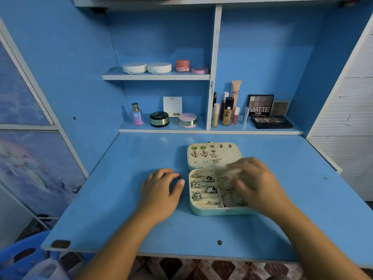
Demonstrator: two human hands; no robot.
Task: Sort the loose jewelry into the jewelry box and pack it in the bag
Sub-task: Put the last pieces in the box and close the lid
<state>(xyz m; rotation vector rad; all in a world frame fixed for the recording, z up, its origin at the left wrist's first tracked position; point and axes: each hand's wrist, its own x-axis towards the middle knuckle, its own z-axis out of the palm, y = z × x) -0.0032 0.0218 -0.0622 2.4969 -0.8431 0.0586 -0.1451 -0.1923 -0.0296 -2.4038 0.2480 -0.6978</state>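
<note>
**Open jewelry box on worktop, both hands at it**

The jewelry box (210,211) lay open on the blue worktop (121,199), near its middle. Its lid (230,151) was folded flat toward 12 o'clock. Pairs of earrings (203,153) were pinned in rows on the lid's pale lining, mostly on its 9 o'clock half. In the base, rings (196,196) sat in the padded rolls on the 9 o'clock side. Large hoops (224,183) lay in the open compartment on the 3 o'clock side.

My left hand (161,190) rested on the worktop just beside the box at 9 o'clock. Its fingers were loosely curled with the tips down, the thumb reached toward the box wall, and it held nothing I could see.

My right hand (256,182) was over the hoop compartment, palm down and covering the base's 3 o'clock edge. Its fingers were blurred, so I could not tell whether they gripped anything.

Cosmetics stood on the shelf at 12 o'clock, among them an eyeshadow palette (260,106).
</note>
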